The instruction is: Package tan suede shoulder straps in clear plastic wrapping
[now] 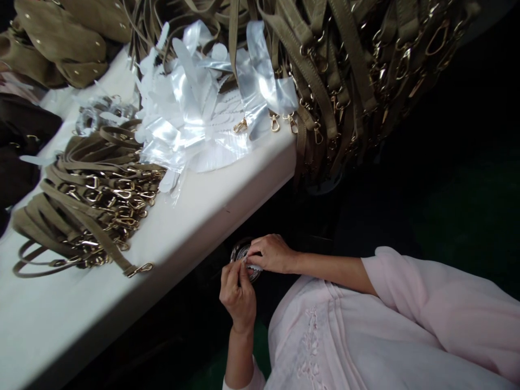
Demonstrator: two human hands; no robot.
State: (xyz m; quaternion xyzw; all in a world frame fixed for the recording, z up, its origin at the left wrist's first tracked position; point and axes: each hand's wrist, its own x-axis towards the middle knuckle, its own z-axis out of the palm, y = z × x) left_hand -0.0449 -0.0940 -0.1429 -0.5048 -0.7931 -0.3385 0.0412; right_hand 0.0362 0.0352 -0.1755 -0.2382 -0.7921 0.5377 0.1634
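Note:
My left hand (239,297) is closed in a pinch, fingertips meeting those of my right hand (274,254), just off the table's near edge. Between both sets of fingers is a small whitish strip (255,267) with a wavy edge; its exact kind is too small to make out. Right behind the fingertips sits a round, silvery, ringed thing (240,252), partly covered by my hands. I cannot tell whether my fingers touch it.
On the white table (227,200) lie olive straps with gold clasps (101,200), clear and white plastic pieces (190,108), and olive bags (69,38) at the back left. More clasped straps (337,81) hang over the table's right end.

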